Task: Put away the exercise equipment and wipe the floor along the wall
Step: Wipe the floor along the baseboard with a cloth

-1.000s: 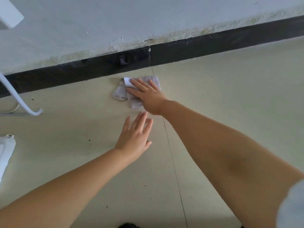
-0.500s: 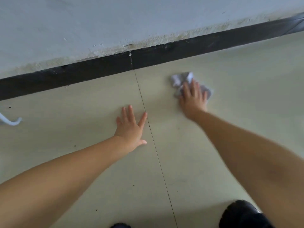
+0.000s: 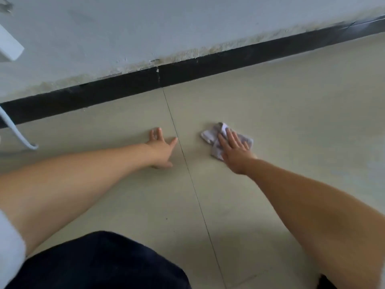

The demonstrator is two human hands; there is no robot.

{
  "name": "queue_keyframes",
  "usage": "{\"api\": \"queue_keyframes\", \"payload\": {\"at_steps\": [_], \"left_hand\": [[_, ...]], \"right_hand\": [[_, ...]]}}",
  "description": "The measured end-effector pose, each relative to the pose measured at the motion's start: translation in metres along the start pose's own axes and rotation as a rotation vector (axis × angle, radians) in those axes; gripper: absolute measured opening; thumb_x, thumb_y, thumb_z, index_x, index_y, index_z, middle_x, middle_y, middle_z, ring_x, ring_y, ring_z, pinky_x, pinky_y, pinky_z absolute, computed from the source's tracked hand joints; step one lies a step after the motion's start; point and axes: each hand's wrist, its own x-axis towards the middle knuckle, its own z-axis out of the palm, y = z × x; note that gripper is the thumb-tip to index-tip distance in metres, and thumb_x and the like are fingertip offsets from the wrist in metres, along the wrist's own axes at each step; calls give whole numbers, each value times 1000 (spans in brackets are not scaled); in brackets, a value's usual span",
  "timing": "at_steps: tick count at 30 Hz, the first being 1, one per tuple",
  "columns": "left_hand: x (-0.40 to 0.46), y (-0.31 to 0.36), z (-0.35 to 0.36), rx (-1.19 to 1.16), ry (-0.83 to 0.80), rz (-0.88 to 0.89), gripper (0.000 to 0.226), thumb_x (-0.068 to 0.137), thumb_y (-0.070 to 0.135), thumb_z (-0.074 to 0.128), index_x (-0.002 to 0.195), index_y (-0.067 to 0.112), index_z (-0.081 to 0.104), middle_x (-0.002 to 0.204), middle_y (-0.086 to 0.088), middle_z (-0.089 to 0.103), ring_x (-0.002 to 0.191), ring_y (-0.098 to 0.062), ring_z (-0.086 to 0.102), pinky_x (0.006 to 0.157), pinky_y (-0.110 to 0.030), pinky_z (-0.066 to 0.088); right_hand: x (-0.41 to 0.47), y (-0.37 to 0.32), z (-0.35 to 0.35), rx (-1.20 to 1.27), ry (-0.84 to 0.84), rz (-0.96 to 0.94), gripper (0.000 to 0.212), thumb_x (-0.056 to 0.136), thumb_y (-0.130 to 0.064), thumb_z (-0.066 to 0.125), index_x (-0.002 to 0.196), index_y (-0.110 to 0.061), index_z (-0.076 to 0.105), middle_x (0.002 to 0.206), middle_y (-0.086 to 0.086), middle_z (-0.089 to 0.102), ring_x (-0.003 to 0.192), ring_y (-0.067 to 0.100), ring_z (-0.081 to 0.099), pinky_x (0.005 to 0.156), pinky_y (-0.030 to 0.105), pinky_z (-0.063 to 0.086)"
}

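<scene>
A crumpled pale grey cloth (image 3: 210, 135) lies on the beige tiled floor (image 3: 291, 113), a short way out from the black baseboard (image 3: 208, 65). My right hand (image 3: 234, 151) presses flat on the cloth, fingers spread and pointing toward the wall, covering its right half. My left hand (image 3: 161, 148) rests flat on the bare floor just left of a tile seam (image 3: 187, 163), fingers apart, holding nothing. No exercise equipment is identifiable in view.
A white wall (image 3: 187, 24) with peeling paint rises above the baseboard. A white curved tube (image 3: 18, 134) touches the floor at far left, and a white box (image 3: 8, 46) hangs on the wall above. My dark-clothed knee (image 3: 100, 263) fills the bottom.
My right hand dragged the cloth to the right along the wall, then back away from the baseboard toward me. My left hand stayed planted on the floor. The view pulled back and my knee appeared.
</scene>
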Motion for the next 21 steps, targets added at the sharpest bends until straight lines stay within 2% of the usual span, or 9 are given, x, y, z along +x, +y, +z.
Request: {"api": "queue_keyframes", "payload": {"at_steps": [2,5,8,11,13,15,17,19,21], "left_hand": [[3,5,-12,34,-31,-20,86,97,47,42,149,17,-19,147,-40,-17,139,-53,-10,118,-50,6],[-5,11,-24,-36,-64,-54,73,100,42,35,151,18,-12,149,-39,-9,143,-47,-3,118,-44,13],[-10,20,-18,-197,7,-144,59,102,28,30,152,28,-1,155,-24,-16,146,-38,-2,117,-51,10],[-18,50,7,-292,203,-231,62,97,11,30,152,26,6,159,-9,-15,148,-28,-6,116,-55,5],[-25,79,26,-394,297,-266,64,97,10,31,153,23,4,160,-6,-14,148,-24,-8,117,-53,4],[-34,106,43,-493,334,-287,61,99,16,31,152,23,2,160,-4,-12,148,-22,-9,117,-51,4],[-40,130,57,-556,360,-290,59,100,21,31,152,24,3,160,-4,-10,148,-21,-7,117,-50,6],[-41,147,65,-612,396,-276,56,101,23,28,152,25,5,161,-4,-8,148,-21,-6,117,-49,7],[-35,164,66,-666,399,-288,56,102,26,27,152,27,3,160,-3,-9,148,-22,-8,117,-49,6]], "right_hand": [[30,27,-26,4,-34,70,62,102,-24,31,152,-18,-7,158,9,-20,147,24,-13,117,45,6],[27,19,-16,18,32,46,62,101,-20,27,151,-13,-8,157,9,-22,146,25,-16,118,45,4],[-38,-18,47,-70,37,-221,65,99,-15,30,150,-10,-10,152,7,-33,143,25,-25,118,46,-3],[-97,-35,84,-169,-120,-460,60,101,-18,30,152,-12,-1,152,1,-31,139,18,-29,119,43,-7],[-95,-19,83,-211,-201,-604,55,102,-23,27,152,-14,4,157,2,-21,145,19,-19,119,41,-6],[-67,9,62,-296,-179,-766,56,98,-31,15,152,-17,10,160,4,-9,148,23,-6,119,43,0],[-24,43,30,-303,-57,-620,71,87,-45,-1,152,-18,7,160,7,-7,148,27,-2,118,47,6],[18,77,-9,-255,57,-323,63,96,-48,8,152,-19,-1,159,9,-14,148,26,-7,118,45,6],[47,109,-46,-169,62,-118,61,102,-42,20,152,-19,-5,158,9,-18,147,25,-12,118,44,3]]}}
